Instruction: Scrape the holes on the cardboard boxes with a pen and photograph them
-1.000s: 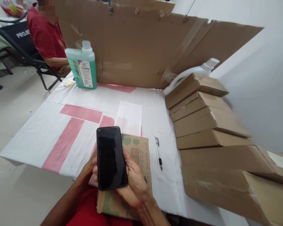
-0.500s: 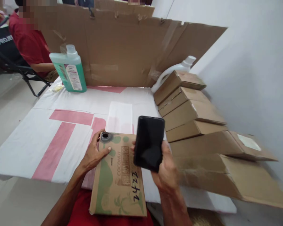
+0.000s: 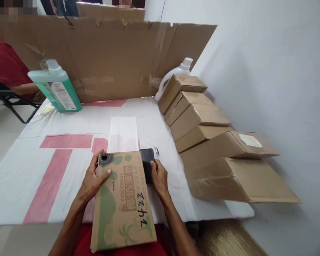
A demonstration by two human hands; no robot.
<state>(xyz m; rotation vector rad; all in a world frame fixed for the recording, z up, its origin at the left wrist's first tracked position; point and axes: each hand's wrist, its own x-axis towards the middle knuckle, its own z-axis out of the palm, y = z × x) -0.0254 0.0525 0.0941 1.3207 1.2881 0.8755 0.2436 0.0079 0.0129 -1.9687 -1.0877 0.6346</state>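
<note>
Head view, lower centre: I'd keep my left hand point(image 3: 92, 177) gripping the coconut box point(image 3: 122, 202) edge steady — right hand point(image 3: 158, 176) fingers resting flat on the phone point(image 3: 147, 161), which lies just beside it.

Single head-worn view, looking forward and down from person's seat at near edge of bench point(image 3: 37, 160). Close range: forearms enter from bottom edge. Cardboard screen point(image 3: 109, 60) closes far side; white wall point(image 3: 269, 71) fills right. No second view.

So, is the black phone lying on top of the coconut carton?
No, the black phone lies on the table cloth beside the coconut carton, under the right hand.
</note>
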